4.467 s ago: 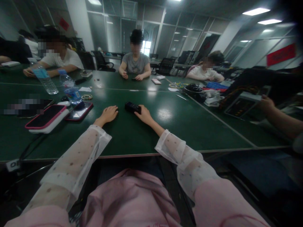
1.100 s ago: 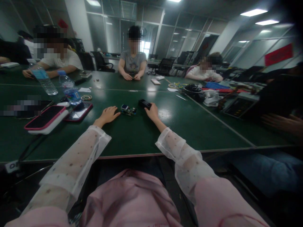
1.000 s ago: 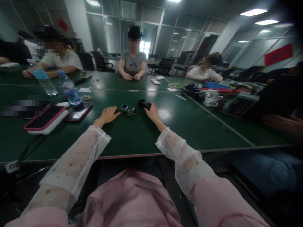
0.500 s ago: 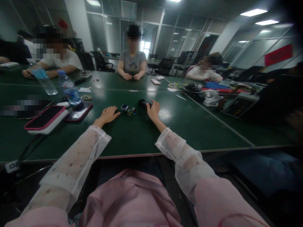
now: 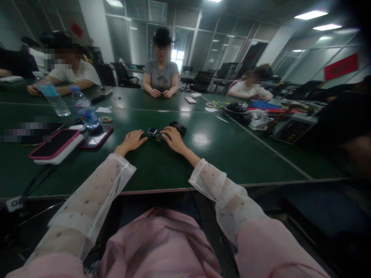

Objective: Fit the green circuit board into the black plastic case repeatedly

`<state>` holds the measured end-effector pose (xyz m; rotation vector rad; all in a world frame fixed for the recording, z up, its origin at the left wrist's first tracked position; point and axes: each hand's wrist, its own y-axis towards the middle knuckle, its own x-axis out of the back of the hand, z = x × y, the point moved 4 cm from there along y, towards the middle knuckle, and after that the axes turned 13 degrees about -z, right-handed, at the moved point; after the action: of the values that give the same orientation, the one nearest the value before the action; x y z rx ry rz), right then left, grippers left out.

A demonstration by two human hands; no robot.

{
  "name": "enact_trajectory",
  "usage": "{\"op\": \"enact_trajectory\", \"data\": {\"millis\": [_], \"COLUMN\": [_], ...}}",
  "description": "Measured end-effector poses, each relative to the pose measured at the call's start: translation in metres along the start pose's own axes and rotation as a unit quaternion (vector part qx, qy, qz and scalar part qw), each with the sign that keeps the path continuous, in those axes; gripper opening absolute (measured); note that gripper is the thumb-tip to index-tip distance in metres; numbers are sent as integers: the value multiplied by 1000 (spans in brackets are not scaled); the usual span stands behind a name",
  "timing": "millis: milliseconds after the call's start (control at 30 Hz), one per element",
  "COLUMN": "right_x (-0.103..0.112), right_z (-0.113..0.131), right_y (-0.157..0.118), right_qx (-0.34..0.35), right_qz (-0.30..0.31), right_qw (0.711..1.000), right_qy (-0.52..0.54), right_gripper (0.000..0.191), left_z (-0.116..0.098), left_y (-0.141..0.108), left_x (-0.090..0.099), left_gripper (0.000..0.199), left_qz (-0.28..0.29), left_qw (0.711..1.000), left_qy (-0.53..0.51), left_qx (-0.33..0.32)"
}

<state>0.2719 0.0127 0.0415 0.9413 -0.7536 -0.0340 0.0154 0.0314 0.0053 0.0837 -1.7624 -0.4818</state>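
While left fingers (image 5: 138, 136) lie loosely spread, right fingers (image 5: 166, 131) at a flat-screened circuit board (image 5: 153, 132), grip unclear, glossy green tabletop (image 5: 162, 166)

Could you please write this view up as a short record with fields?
surface: dark green table
left hand: palm down, just left of the circuit board
right hand: at the board's right end; whether it grips is unclear
board detail: small screen on its left part
behind right hand: black device, partly hidden
left side: blue-capped plastic bottle, tape roll
across: seated person in gray T-shirt
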Motion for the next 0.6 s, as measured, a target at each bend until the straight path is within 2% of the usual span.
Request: {"op": "enact_trajectory", "data": {"millis": [100,300,467,533,600], "right_x": [-3,3,22,28,30], "right_z": [0,-6,-23,-38,-54], "right_y": [-1,2,7,5,2], "right_qx": [-2,-17,-63,-103,-143], "right_qz": [23,-8,-124,-156,-167], "right_qw": [1000,1000,989,978,969], "right_qy": [16,12,-46,-90,-116], "right_gripper": [40,42,32,38,53], "left_z": [-1,-1,-2,-2,-3], "left_y": [0,0,-1,-1,-1], "left_x": [1,2,3,4,4], "left_gripper": [70,71,71,70,70], "left_qz": [2,13,19,18,17], "left_qw": [1000,1000,1000,1000,1000], "left_qy": [-2,-1,-8,-4,-2], "left_qx": [2,9,9,7,4]}}
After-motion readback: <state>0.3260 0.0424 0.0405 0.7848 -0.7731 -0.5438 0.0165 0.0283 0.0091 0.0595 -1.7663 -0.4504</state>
